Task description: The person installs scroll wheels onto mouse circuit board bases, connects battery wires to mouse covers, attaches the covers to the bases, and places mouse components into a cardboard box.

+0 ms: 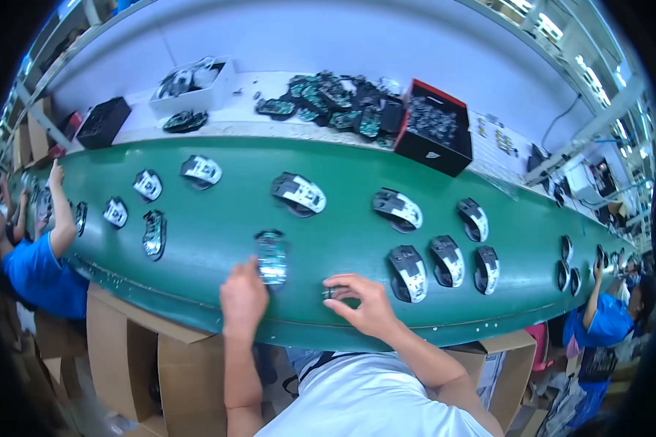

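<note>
A circuit board (272, 261) lies just beside the left hand (243, 297), whose blurred grip I cannot tell. Right of both, the right hand (363, 300) pinches a small part (329, 293).

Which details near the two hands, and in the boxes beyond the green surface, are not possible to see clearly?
Head view:
Small dark part: too small, partly covered by the right hand; its kind is unclear.
Left hand: blur hides whether it touches the circuit board.
Small pieces in the red-rimmed black box: too tiny to identify.
</note>
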A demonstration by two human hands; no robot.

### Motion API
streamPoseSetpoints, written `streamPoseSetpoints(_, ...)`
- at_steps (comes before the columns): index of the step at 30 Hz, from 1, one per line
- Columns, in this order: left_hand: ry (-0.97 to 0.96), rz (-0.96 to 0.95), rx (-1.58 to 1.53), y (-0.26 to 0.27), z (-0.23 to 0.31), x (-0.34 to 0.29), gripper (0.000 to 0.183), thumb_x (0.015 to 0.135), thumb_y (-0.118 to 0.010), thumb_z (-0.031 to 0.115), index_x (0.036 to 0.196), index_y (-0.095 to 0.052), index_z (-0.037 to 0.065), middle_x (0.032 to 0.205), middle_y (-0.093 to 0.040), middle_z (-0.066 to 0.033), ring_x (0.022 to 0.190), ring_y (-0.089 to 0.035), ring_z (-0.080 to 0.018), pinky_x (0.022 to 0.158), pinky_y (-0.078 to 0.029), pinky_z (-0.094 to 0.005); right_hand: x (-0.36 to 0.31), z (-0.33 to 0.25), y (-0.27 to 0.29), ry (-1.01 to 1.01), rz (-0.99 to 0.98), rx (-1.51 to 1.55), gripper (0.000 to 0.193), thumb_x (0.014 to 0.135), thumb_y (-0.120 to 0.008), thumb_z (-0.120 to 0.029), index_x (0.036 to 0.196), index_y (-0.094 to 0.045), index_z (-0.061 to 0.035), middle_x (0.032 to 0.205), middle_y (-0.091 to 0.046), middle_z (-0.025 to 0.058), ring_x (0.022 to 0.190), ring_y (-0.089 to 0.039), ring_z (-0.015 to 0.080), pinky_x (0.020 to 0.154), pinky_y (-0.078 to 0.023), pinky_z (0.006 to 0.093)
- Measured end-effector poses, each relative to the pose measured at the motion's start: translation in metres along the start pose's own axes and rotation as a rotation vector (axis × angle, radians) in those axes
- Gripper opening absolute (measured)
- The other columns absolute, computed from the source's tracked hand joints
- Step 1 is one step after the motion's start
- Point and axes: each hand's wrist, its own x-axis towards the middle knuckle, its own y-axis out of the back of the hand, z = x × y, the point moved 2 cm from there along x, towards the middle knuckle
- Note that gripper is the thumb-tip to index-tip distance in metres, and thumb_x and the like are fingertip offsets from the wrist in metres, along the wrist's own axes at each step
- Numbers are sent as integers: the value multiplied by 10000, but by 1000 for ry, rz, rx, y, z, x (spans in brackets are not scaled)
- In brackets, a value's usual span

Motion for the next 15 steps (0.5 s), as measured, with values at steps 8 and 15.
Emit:
streamPoseSetpoints(8, -36, -113, -332, -23, 87, -35, 360, 872, -573, 83, 1188, -572, -90, 868, -608, -202, 674, -645, -372, 587, -546, -437, 29, -4, 23, 158, 94, -369, 312, 756, -772, -11, 1052, -676, 8, 1070, -680, 134, 920, -693, 205, 809, -577, 301)
streamPoseSetpoints(15, -87, -61, -411, -26, 90, -39, 353, 872, -574, 63, 1180, -568, -110, 832, -598, -190, 628, -666, -322, 537, -553, -391, 50, 20, 19, 324, 100, -540, 292, 723, -801, -60, 989, -691, -13, 1020, -710, 139, 932, -687, 291, 836, -542, 358)
